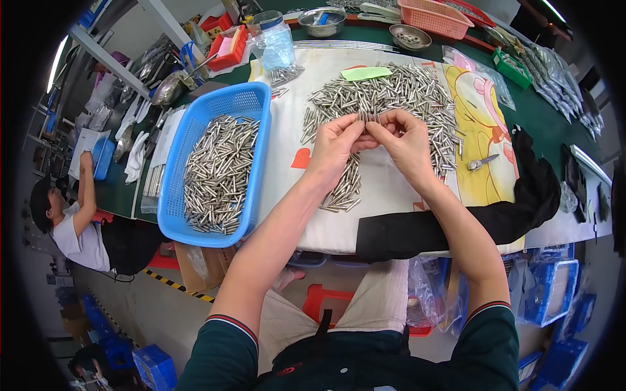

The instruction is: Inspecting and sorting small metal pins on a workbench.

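Note:
My left hand and my right hand meet over the near part of a heap of small metal pins. Thumbs and forefingers of both are pinched together around a few slim metal pins, held side by side at the fingertips. The heap spreads over a pale cloth, with a strand of pins trailing toward me below my hands. On the left stands a blue basket, filled with more of the same pins. A green paper slip lies on the heap's far side.
Right of the heap are a small pointed metal tool and a black cloth along the near edge. Metal bowls, a pink basket and a red bin stand at the back. Another person sits at far left.

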{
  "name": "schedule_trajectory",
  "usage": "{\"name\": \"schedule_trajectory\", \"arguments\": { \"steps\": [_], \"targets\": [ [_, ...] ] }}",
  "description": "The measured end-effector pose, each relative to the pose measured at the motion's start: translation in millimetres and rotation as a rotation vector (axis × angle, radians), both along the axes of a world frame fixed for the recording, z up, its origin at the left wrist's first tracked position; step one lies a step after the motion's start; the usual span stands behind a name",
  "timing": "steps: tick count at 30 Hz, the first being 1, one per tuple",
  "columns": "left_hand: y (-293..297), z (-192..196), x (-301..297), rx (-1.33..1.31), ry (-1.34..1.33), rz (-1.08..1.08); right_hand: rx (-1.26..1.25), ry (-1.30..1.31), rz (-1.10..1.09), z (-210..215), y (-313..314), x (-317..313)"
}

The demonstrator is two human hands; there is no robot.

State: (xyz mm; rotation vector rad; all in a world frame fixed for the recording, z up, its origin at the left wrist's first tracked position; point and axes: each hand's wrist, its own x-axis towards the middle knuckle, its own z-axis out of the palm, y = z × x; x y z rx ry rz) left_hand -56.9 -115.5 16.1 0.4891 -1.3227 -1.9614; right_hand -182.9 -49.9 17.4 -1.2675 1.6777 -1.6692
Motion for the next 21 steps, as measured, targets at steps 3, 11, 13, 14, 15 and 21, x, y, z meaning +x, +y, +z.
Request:
{"name": "schedule_trajectory", "arguments": {
  "steps": [3, 11, 13, 14, 15, 21],
  "targets": [
    [0, -2, 0, 0.008, 0.007, -0.009, 0.016, 0.018, 0.006, 1, 0, -1],
    [-9, -2, 7, 0.273, 0.039, -0.11, 0.026, 0.015, -0.008, 4, 0, 1],
    [-8, -2, 8, 0.304, 0.035, -0.131, 0.029, -0.001, -0.011, 5, 1, 2],
    [-5, 1, 6, 0.267, -0.027, -0.099, 0.042, 0.013, -0.008, 5, 2, 1],
    [-4, 2, 5, 0.229, -0.089, -0.067, 0.056, 0.027, -0.005, 4, 2, 0],
    [-5, 1, 6, 0.214, -0.051, -0.096, 0.031, 0.075, -0.011, -7, -3, -4]
  ]
}}
